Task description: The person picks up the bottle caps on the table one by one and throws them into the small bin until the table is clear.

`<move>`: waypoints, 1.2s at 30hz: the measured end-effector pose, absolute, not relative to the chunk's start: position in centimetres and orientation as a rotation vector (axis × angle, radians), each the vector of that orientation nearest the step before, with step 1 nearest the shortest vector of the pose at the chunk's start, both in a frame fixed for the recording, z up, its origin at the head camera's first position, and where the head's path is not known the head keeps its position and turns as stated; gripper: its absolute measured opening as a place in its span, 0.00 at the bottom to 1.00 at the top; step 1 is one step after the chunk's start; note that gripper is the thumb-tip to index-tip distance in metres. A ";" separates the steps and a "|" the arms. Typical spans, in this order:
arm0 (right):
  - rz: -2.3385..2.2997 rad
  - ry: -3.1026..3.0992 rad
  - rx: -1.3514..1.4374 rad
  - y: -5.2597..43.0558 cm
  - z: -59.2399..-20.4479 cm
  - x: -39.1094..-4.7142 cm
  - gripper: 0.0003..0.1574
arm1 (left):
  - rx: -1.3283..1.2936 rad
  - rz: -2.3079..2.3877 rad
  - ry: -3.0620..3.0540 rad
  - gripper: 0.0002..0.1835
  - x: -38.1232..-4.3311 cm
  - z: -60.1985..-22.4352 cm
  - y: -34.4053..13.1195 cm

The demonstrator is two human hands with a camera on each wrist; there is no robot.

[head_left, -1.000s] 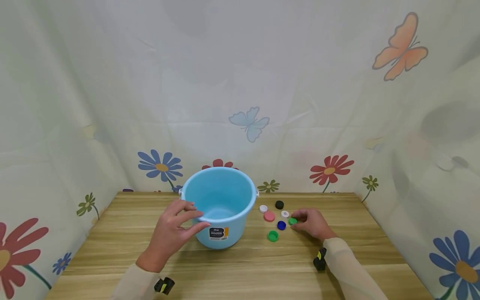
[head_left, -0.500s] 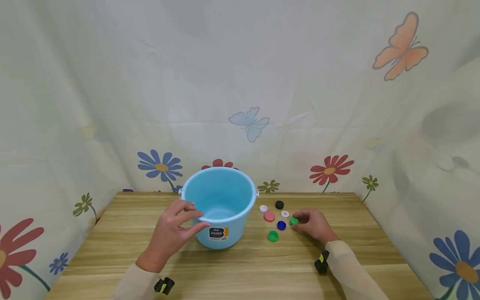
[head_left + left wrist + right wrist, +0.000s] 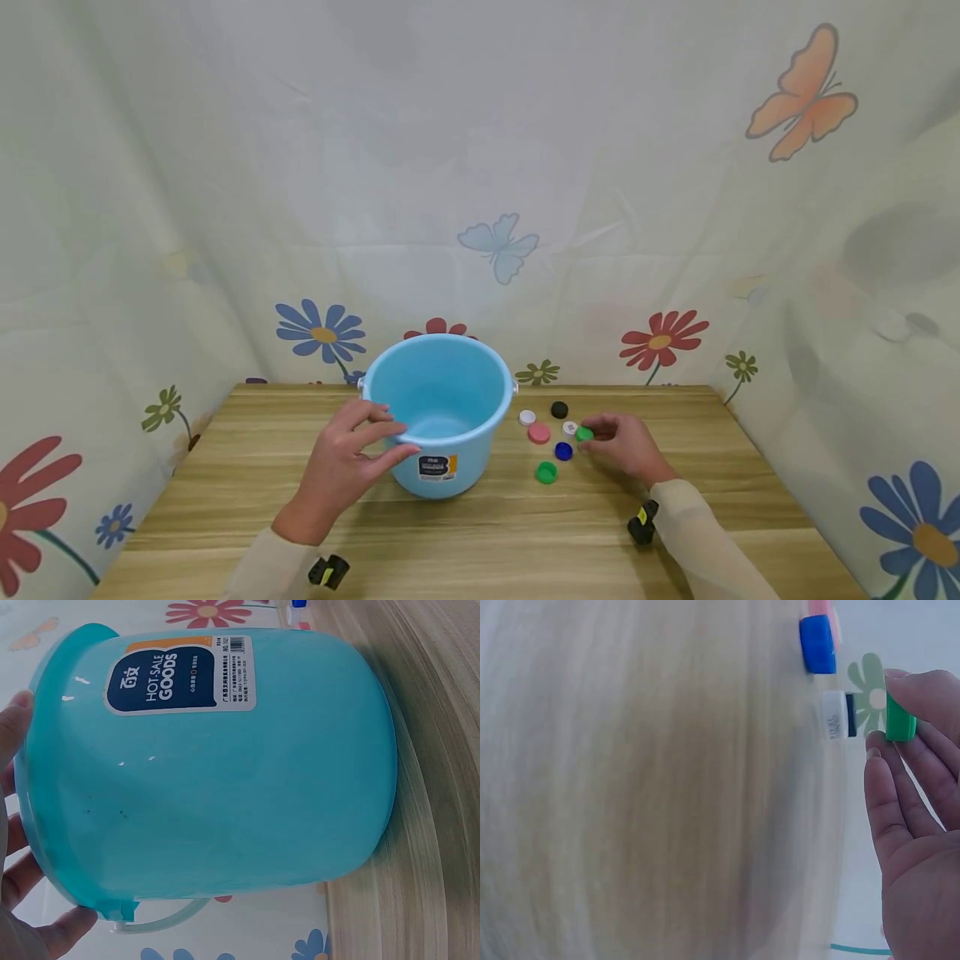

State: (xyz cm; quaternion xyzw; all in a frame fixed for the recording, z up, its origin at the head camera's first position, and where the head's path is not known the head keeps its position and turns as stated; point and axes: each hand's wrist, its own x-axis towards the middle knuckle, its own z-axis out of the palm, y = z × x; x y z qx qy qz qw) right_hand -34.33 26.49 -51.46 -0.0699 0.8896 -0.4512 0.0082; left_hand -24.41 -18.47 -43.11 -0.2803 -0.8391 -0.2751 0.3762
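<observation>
A light blue bucket [image 3: 480, 450] with a label [image 3: 180, 675] on its side stands upright on the wooden table. My left hand [image 3: 345, 458] holds its near left rim, thumb outside and fingers over the edge. Between the thumb and fingers of my right hand [image 3: 626, 448] is a green bottle cap [image 3: 901, 720], pinched by its sides and raised off the table in the right wrist view. Close by it lie a white cap [image 3: 570, 428], a dark blue cap [image 3: 563, 451] and a second green cap [image 3: 547, 472], hollow side up.
Farther left in the group lie a pink cap [image 3: 538, 433], another white cap [image 3: 527, 417] and a black cap [image 3: 559, 410]. The wooden table [image 3: 480, 550] ends at a cloth backdrop [image 3: 600, 250] printed with flowers and butterflies.
My right hand has raised the green cap a little, and it now appears slightly farther up in the head view. My left hand and the bucket stay where they were.
</observation>
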 end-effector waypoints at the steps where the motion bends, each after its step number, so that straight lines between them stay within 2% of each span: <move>1: -1.421 2.776 -0.218 26.4 -51.4 -34.3 0.19 | -0.718 -0.705 -2.147 0.21 -24.4 -43.1 -18.5; 12: -1.485 2.775 -0.273 25.5 -50.0 -33.8 0.19 | -0.719 -0.708 -2.143 0.22 -24.5 -43.3 -18.4; 36: -1.766 2.648 -0.470 21.8 -45.0 -32.2 0.26 | -0.710 -0.684 -2.125 0.21 -24.3 -43.2 -18.4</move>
